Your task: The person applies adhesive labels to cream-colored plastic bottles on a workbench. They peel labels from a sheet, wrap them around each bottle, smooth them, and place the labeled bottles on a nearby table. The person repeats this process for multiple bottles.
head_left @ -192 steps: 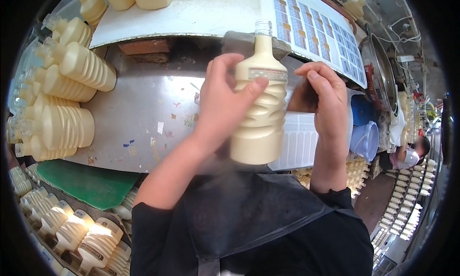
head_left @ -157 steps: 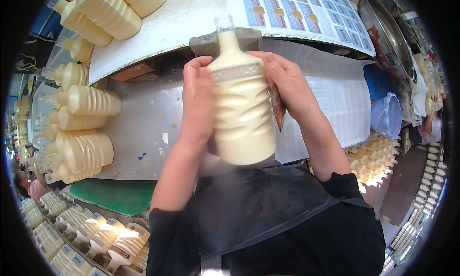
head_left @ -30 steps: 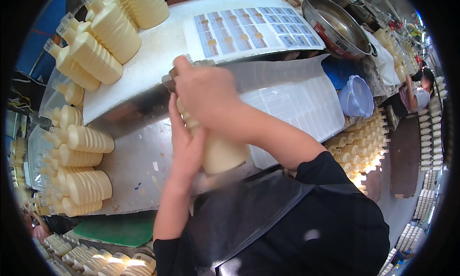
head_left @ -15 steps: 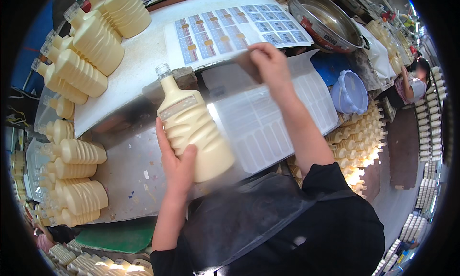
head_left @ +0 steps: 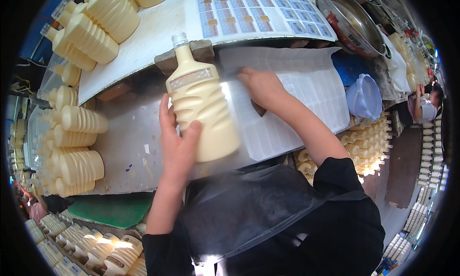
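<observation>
A cream-coloured plastic bottle point(head_left: 203, 115) with a clear threaded neck lies on the metal worktop, its neck pointing away from me. Across its shoulder is a narrow grey patterned label point(head_left: 191, 78). My left hand point(head_left: 178, 141) is closed around the bottle's left side near the base, thumb on top. Just right of the bottle, my right hand point(head_left: 263, 89) is closed on a flat brown piece point(head_left: 258, 109), mostly hidden under the palm. That hand is over a translucent backing sheet point(head_left: 306, 106) with rows of label outlines.
Printed label sheets point(head_left: 230, 19) lie on a raised white board beyond the bottle. A brown block point(head_left: 203, 51) sits by the bottle's neck. Cream bottles point(head_left: 76, 168) crowd the left side. A lilac bucket point(head_left: 364, 97) and a metal basin point(head_left: 352, 17) stand right.
My right hand has moved down from beside the label sheets to above the backing sheet, nearer the bottle. My left hand still holds the bottle. The whole view has shifted somewhat.
</observation>
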`<state>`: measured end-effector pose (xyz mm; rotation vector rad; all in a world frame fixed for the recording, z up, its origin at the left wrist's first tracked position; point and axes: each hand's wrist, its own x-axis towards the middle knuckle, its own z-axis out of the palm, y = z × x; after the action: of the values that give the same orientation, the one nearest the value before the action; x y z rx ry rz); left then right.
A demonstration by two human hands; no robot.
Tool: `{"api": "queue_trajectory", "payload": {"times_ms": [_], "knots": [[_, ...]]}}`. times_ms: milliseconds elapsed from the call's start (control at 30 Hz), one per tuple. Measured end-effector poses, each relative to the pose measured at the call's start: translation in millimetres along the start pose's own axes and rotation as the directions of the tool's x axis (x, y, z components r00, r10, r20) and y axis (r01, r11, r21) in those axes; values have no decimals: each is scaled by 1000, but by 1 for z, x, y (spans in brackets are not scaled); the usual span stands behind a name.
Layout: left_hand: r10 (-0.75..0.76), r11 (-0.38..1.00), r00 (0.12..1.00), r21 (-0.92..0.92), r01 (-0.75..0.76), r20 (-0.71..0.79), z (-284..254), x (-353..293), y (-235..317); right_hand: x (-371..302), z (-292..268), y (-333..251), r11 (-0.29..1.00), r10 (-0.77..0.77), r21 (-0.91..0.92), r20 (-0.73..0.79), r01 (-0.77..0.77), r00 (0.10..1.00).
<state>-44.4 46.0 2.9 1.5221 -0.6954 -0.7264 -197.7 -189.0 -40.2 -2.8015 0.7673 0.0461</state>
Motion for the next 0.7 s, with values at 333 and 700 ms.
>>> {"api": "queue_trajectory", "payload": {"times_ms": [333, 700], "knots": [[131, 990, 991, 47, -132, 12, -2, -27, -21, -125, 29, -33, 974, 198, -122, 30, -193, 980], [168, 986, 986, 1, -168, -5, 0, -34, -29, -176, 12, -52, 982, 156, 97, 60, -162, 986]]}}
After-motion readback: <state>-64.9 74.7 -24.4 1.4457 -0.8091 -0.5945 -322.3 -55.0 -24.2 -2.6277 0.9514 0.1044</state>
